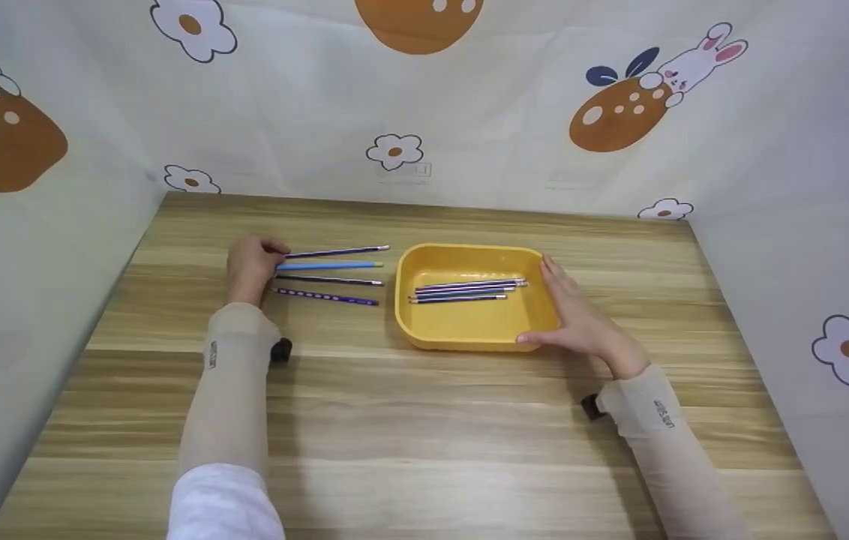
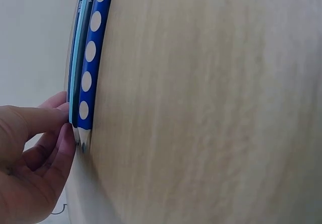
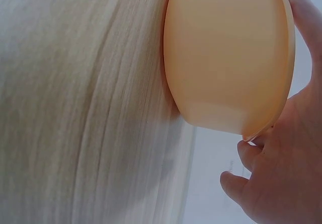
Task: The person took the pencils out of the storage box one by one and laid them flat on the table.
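Note:
My left hand (image 1: 248,266) is at the left ends of several pencils lying side by side on the table. Its thumb and fingers pinch the end of the farthest one, a dark striped pencil (image 1: 338,252). Nearer lie a light blue pencil (image 1: 331,265), another dark striped pencil (image 1: 331,280) and a blue-purple pencil with pale dots (image 2: 90,51). My right hand (image 1: 578,315) grips the right end of a yellow plastic tub (image 1: 469,345), thumb at the front rim and fingers along the right side. Several dark striped pencils (image 1: 462,292) lie together inside the tub.
The wood-grain table (image 1: 409,435) carries everything. Behind it and on both sides hangs a pale curtain (image 1: 304,112) printed with rabbits and flowers. A narrow strip of table separates the loose pencils from the tub's left wall.

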`<state>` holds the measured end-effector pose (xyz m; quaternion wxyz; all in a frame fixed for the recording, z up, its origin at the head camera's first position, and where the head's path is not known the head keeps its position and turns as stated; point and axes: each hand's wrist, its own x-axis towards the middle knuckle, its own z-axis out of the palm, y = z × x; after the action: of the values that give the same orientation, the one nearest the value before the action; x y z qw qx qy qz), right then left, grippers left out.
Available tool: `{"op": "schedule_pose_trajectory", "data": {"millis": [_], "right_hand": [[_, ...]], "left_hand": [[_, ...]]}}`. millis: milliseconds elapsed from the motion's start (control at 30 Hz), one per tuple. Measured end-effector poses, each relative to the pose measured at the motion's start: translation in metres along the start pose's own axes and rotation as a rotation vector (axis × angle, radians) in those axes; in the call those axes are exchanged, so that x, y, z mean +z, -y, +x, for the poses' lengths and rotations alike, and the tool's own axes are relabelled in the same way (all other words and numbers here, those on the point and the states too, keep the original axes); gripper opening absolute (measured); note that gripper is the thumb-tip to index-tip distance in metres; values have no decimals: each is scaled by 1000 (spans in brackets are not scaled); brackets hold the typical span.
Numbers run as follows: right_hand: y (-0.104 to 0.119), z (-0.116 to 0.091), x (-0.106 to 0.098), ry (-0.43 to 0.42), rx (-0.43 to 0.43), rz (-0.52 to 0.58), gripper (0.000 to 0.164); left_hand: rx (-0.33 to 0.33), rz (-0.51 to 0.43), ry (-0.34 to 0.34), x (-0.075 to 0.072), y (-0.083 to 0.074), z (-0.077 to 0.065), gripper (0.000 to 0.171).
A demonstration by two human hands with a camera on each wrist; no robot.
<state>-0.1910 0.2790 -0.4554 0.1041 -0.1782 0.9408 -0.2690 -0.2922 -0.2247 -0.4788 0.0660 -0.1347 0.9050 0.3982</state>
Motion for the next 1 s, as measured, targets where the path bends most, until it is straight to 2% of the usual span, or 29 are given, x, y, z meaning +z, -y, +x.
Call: {"op": "schedule_pose_trajectory", "data": {"millis": [133, 367, 633, 833, 1000], "right_hand": [[0, 1, 0, 2, -2, -1, 129], [1, 3, -1, 3, -7, -18, 130], [2, 2, -2, 8, 22, -7, 131], [2, 1, -2, 8, 27, 5, 131], [0, 1, -1, -6, -4, -9, 130]], "left_hand": [[-4, 9, -21, -1, 1, 0, 23], [29, -11, -92, -2, 4, -4, 22], [35, -84, -80, -5, -4, -9, 27], [106, -162, -71, -7, -17, -14, 31], [201, -268, -40, -4, -33, -22, 32]]}}
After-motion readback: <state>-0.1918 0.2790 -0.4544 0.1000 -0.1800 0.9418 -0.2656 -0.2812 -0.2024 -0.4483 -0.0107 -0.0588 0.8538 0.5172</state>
